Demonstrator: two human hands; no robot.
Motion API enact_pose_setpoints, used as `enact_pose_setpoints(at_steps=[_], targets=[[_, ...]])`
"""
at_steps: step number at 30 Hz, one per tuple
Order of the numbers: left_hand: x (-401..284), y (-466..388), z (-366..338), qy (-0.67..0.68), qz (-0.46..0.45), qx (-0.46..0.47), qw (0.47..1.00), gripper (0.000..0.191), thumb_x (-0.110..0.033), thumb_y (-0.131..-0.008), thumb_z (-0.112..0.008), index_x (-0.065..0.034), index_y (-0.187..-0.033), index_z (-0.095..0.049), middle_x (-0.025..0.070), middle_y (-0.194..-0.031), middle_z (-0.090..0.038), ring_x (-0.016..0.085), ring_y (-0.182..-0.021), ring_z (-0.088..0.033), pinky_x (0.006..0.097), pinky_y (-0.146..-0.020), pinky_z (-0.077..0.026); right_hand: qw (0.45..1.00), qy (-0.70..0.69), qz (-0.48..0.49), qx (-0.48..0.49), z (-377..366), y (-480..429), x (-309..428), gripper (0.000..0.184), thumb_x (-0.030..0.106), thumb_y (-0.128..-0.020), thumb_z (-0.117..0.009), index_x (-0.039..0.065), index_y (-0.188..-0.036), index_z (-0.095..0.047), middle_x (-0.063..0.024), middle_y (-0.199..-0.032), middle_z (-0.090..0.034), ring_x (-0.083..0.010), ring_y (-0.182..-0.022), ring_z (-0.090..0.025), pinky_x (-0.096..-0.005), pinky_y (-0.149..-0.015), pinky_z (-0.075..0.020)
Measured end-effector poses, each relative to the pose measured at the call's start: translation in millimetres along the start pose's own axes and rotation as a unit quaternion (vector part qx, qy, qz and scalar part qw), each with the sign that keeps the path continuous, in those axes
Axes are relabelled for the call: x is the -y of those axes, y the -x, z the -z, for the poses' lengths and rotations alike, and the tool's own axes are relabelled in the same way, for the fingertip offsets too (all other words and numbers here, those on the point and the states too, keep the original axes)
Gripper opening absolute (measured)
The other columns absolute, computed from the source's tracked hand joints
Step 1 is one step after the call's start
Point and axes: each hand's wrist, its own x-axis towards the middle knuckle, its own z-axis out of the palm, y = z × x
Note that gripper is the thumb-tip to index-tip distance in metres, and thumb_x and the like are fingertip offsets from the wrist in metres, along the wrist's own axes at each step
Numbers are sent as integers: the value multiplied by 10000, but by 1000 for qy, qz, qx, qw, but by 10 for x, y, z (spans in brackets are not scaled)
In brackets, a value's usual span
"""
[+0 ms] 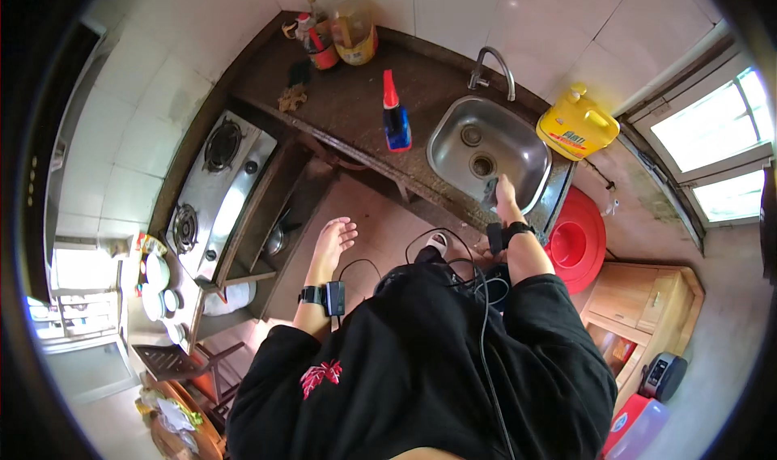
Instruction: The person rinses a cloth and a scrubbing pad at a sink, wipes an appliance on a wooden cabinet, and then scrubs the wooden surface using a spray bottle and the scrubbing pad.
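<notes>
My right hand (505, 194) is over the near part of the stainless steel sink (516, 129), closed on a dark grey-green cloth (490, 191). My left hand (340, 241) is held above the floor in front of the counter, fingers apart, with nothing in it. A blue spray bottle with a red nozzle (397, 120) stands on the dark counter (358, 104), left of the sink. Behind the sink rises a curved metal faucet (499, 65). On the sink's right is a yellow jug (576, 123). A brown crumpled rag (292, 98) lies near the counter's left end.
Oil and sauce bottles (354, 32) are at the back left corner. A two-burner gas stove (221, 186) lines the left side. Below the sink's right end are red plastic basins (586, 241), beside a wooden cabinet (625, 296). Black cables hang in front of my body.
</notes>
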Motion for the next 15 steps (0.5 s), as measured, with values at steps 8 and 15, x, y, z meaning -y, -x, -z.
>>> enact_pose_setpoints(at_steps=[8,15], targets=[[-682,-460,-496,-139,27,76,987,267,-243,-982,-496,-92,-1192,-562,51,-1069,-660,147,-923,-643,294,-791,-508,981,-113,-71,140,-246,228,90,404,402,-942,-445,52,-1056,-612,-87,-949,-644,-228,-822,-611,-392,-705,-485],[-1114,-1262,-859,-241,-19,74,968,471,-288,-892,-659,-98,-1283,-479,61,-1168,-603,144,-984,-615,293,-758,-496,952,-293,-61,67,-84,265,8,237,296,-910,-462,104,-909,-602,-58,-785,-600,-224,-716,-582,-408,-637,-497]])
